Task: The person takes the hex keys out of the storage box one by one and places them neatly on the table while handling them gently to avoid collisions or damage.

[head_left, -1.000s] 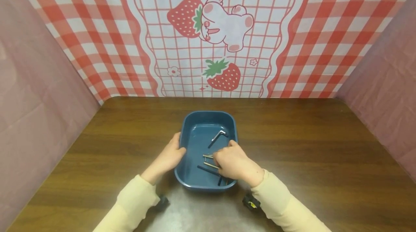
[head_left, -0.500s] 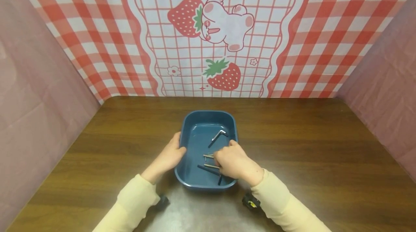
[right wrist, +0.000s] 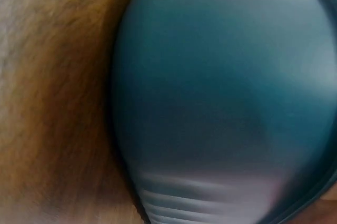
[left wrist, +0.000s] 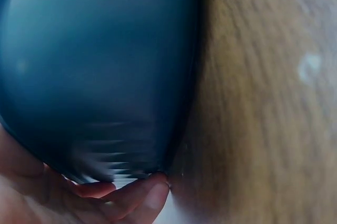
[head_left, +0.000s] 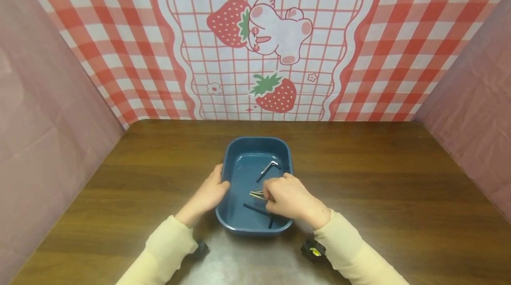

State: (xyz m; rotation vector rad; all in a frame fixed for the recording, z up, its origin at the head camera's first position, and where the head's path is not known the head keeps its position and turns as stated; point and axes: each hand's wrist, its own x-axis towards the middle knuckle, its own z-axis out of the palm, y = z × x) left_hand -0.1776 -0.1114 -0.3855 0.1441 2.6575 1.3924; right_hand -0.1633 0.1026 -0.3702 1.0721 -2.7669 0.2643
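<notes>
A deep blue plastic tub (head_left: 258,146) stands on the table. My left hand (head_left: 206,194) grips its left wall, thumb over the rim; in the left wrist view the fingertips (left wrist: 150,197) press against the outside. My right hand (head_left: 290,197) reaches over the right rim with curled fingers, pinching thin brass-coloured hex keys (head_left: 257,195) whose ends poke out to the left; the fingertips are hidden behind the knuckles. Below them a black hex key (head_left: 255,208) lies on the tub floor. Farther back, a silver-and-dark L-shaped hex key (head_left: 266,170) rests near the right wall.
The brown wooden table (head_left: 371,178) extends around the tub. Behind it hangs a red-checked strawberry cloth (head_left: 275,94). Pink cloth flanks both sides. A dark wrist device (head_left: 313,249) sits under the right cuff.
My right hand has shifted slightly, and the brass-coloured keys that lay apart are drawn together at its fingers, away from the black key. The left hand keeps its hold on the tub.
</notes>
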